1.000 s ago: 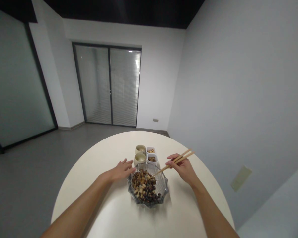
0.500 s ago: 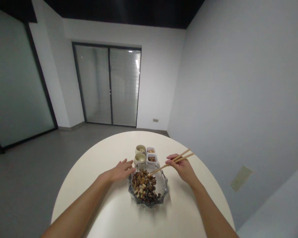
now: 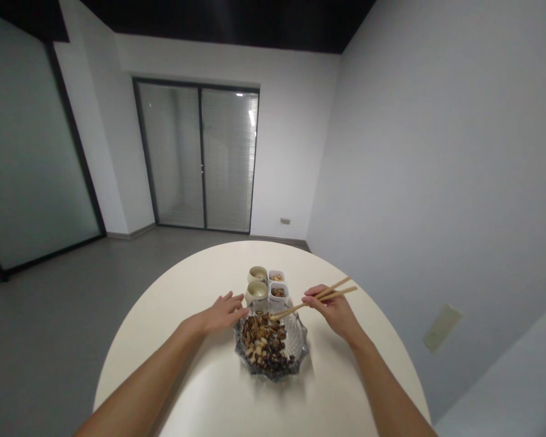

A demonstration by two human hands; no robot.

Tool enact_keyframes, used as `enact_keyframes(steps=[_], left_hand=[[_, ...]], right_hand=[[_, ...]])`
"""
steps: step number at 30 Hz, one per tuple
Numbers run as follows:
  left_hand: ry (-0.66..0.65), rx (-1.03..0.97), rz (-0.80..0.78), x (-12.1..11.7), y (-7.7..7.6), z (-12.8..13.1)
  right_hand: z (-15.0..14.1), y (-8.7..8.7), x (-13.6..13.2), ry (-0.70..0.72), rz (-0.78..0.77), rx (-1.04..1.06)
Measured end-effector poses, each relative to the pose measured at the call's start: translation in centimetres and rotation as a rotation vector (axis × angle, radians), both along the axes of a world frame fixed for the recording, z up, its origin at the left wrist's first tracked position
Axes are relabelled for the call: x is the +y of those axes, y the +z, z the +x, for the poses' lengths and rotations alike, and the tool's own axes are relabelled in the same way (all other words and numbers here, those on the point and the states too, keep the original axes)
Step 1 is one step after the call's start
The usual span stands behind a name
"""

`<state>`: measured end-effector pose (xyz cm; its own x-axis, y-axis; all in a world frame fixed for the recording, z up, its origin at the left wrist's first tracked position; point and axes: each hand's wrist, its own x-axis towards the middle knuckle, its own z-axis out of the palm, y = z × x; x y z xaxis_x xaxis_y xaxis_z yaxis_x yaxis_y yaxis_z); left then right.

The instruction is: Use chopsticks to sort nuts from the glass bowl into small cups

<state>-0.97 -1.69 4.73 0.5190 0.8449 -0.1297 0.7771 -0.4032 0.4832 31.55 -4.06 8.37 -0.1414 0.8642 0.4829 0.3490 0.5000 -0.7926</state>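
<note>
My right hand (image 3: pixel 331 309) grips a pair of wooden chopsticks (image 3: pixel 300 305), whose tips reach into a clear cut-glass bowl (image 3: pixel 300 340). Inside the bowl lie mixed pieces: striped brown seeds (image 3: pixel 259 329), pale nuts (image 3: pixel 256 352) and dark beans (image 3: pixel 277 363). The tips are at the upper edge of the pile; whether they pinch a piece I cannot tell. My left hand (image 3: pixel 225 311) rests with fingers spread, its fingertips at the bowl's left rim. Just behind the bowl stand two pale green cups (image 3: pixel 256 291) and two small white dishes (image 3: pixel 279 290) holding small pieces.
Everything stands on a round cream table (image 3: pixel 200 370). A white wall (image 3: pixel 437 152) rises close on the right. Beyond the table are grey floor (image 3: pixel 118 267) and glass doors with blinds (image 3: pixel 198 158).
The chopsticks' tips have shifted slightly left and up over the pile, and their rear ends have dipped a little. My left hand has stayed in place.
</note>
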Motion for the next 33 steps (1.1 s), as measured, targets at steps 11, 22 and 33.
enact_keyframes(steps=[11,22,33], left_hand=[[0.010,0.007,0.000,0.0,-0.1,0.1],[0.004,0.001,-0.008,0.0,0.1,0.3],[0.009,-0.010,-0.006,0.1,-0.1,0.2]], right_hand=[[0.1,-0.3,0.2,-0.012,0.013,0.021],[-0.3,0.5,-0.3,0.016,0.011,-0.075],[-0.9,0.8,-0.8,0.056,0.030,-0.015]])
